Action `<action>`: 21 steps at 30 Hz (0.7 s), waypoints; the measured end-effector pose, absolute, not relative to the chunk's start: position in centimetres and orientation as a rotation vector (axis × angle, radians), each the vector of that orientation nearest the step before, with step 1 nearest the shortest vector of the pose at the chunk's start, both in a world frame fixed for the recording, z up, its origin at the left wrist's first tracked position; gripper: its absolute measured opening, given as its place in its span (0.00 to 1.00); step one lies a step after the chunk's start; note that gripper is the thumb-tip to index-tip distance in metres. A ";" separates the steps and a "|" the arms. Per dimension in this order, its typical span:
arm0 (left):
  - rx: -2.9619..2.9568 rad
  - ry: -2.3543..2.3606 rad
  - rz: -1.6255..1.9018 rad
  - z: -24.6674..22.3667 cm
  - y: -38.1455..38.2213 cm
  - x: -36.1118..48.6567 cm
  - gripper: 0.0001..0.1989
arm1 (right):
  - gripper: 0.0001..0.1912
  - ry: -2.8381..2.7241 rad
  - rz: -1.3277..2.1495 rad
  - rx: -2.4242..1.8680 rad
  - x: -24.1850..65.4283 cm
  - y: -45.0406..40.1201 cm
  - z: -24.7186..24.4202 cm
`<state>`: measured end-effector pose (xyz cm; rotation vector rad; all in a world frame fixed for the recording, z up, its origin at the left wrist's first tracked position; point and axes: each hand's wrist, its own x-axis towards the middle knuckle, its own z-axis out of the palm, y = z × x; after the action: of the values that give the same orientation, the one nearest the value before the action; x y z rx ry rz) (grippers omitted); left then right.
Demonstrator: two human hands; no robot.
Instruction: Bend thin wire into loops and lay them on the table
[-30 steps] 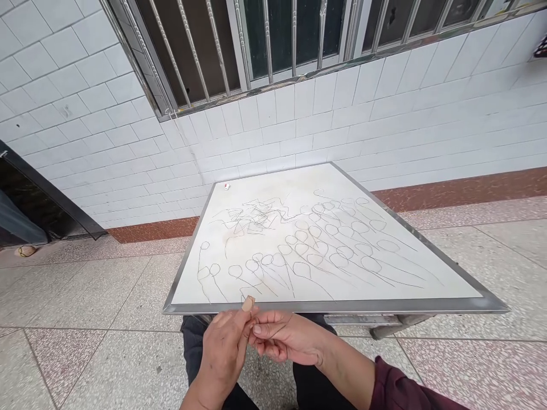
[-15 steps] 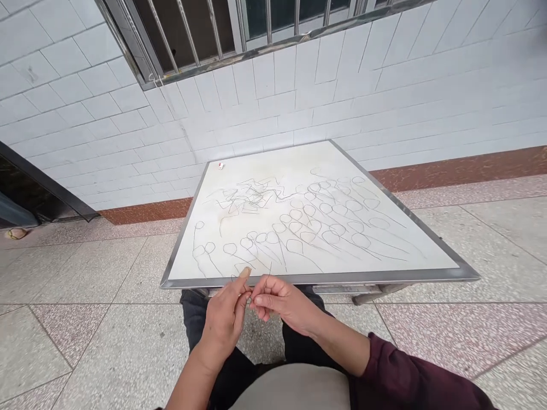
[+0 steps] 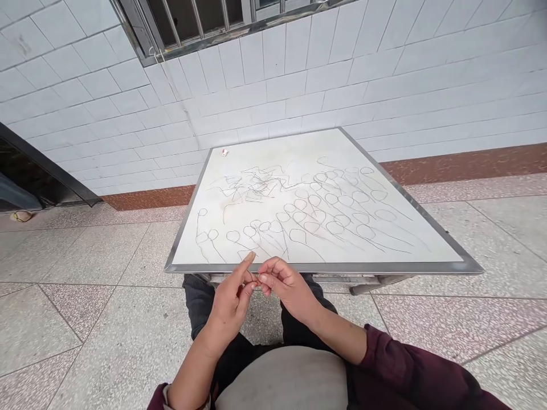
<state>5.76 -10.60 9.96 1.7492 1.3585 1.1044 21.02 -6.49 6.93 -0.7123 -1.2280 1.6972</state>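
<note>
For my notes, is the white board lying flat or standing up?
Roughly flat: the metal-framed white board faces upward, a metal stand under its front edge.

Thin dark wire [image 3: 250, 278], tightly pinched

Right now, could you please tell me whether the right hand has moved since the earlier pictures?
Yes, upward: the right hand now overlaps the board's front edge, which it sat below earlier.

White tiled wall [image 3: 273, 97] under a barred window [image 3: 200, 23], red-brown skirting band [image 3: 461, 165], speckled terrazzo floor [image 3: 106, 330].
</note>
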 end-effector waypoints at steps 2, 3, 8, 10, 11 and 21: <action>1.701 1.384 1.081 10.1 -10.6 5.8 0.27 | 0.09 -1.256 1.676 -0.751 20.8 -6.5 6.6; 1.683 1.401 1.068 10.2 -10.7 5.7 0.27 | 0.08 -1.274 1.661 -0.771 20.7 -6.6 6.4; 1.733 1.490 0.965 9.9 -10.6 5.5 0.29 | 0.04 -1.355 1.539 -0.865 19.9 -7.0 4.9; 1.762 1.514 0.910 9.6 -10.5 5.3 0.29 | 0.03 -1.369 1.502 -0.891 19.7 -7.0 4.5; 1.767 1.522 0.883 9.4 -10.5 5.2 0.30 | 0.03 -1.373 1.485 -0.901 19.8 -7.0 4.3; 1.865 1.549 0.741 10.0 -10.7 3.7 0.34 | 0.08 -1.236 1.215 -0.977 22.3 -4.9 5.3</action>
<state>3.73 -10.68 10.00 1.8652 1.5492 0.7410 22.26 -4.91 5.33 -0.9773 -1.2365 1.2151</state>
